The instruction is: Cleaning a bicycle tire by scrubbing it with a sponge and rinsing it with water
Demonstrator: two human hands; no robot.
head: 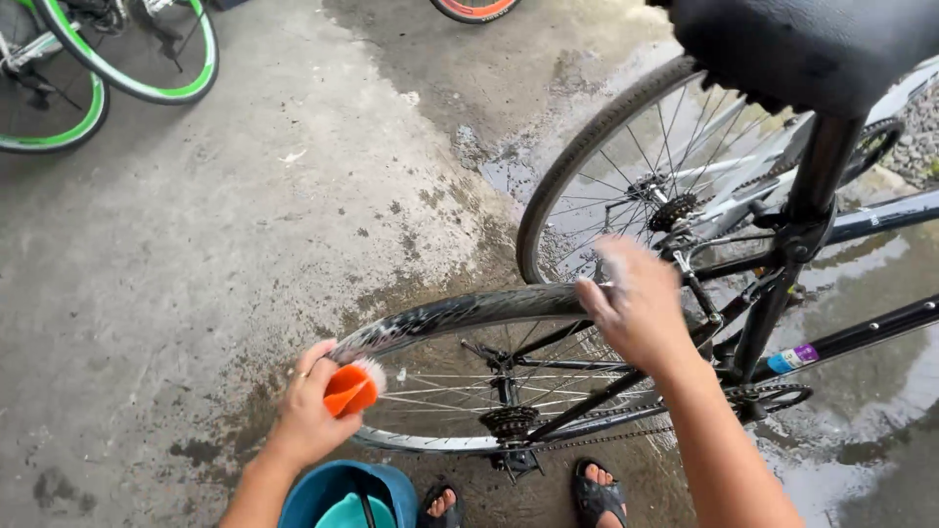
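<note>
My left hand (311,406) grips an orange brush (352,387) with white bristles, pressed against the wet rear tyre (450,315) of a black bicycle at its left end. My right hand (638,305), blurred, rests on the top of the same tyre near the frame's seat stays. The wheel's spokes, cassette (509,422) and chain show below my hands. A black saddle (807,44) fills the upper right, its seat post running down to the frame.
A second bicycle wheel (626,166) stands behind the first. A blue bucket (342,494) sits by my sandalled feet (597,494). Green-rimmed wheels (127,59) stand at the top left. The concrete floor is wet, with puddles on the right.
</note>
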